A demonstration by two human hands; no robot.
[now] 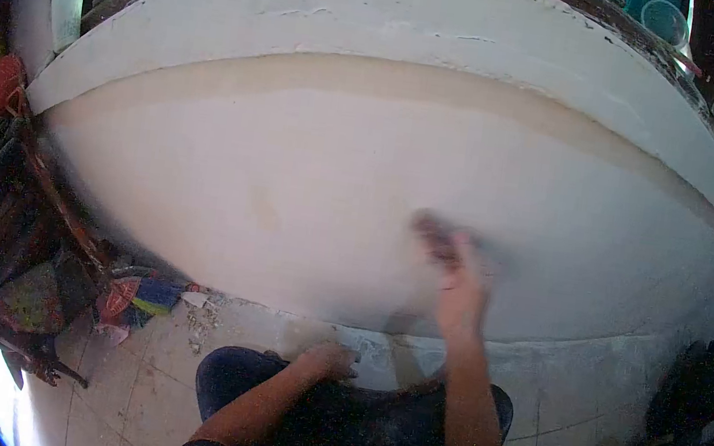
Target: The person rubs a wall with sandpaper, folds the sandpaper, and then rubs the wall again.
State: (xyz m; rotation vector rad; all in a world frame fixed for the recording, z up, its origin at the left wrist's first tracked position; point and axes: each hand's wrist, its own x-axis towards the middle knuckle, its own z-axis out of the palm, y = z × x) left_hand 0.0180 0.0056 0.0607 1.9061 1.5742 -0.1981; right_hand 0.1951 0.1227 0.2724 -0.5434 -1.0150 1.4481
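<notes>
Right hand grips dark block (blurred) at white wall, above its bottom edge | left hand near my knee, can't tell if spread | best: block flat, pressure even

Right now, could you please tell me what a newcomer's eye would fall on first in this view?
The broad, off-white wall fills the middle of the view. Just right of centre, the person's bare right hand is streaked with blur against it, too smeared to tell what the fingers hold, while the bare left hand sits low, left of centre. At the left edge, a dark, jumbled heap stands out.
</notes>
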